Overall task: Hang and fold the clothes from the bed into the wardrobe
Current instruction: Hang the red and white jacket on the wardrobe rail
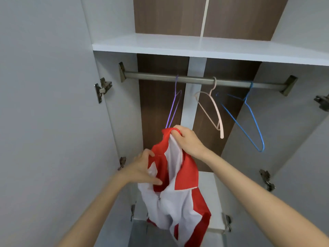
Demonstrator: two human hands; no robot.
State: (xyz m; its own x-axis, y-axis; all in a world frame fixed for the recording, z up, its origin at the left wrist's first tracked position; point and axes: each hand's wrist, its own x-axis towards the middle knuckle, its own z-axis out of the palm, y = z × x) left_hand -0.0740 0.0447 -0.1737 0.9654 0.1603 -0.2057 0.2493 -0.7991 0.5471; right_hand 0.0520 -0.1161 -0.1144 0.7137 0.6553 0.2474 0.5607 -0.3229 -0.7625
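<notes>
Centrally in the frame, the red and white garment [178, 196] hangs bunched before the open wardrobe [195, 46]. The right hand [187, 139] pinches its red top edge in curled fingers just under the purple hanger [171, 111], and the left hand [142, 169] grips the cloth lower left. Above, the rail [160, 76] also carries a pink hanger [216, 111] and a blue hanger [252, 116] toward the upper right.

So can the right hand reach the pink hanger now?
Probably yes: the pink hanger hangs close above the right hand with nothing between, but that hand grips the jacket and must let go first.
</notes>
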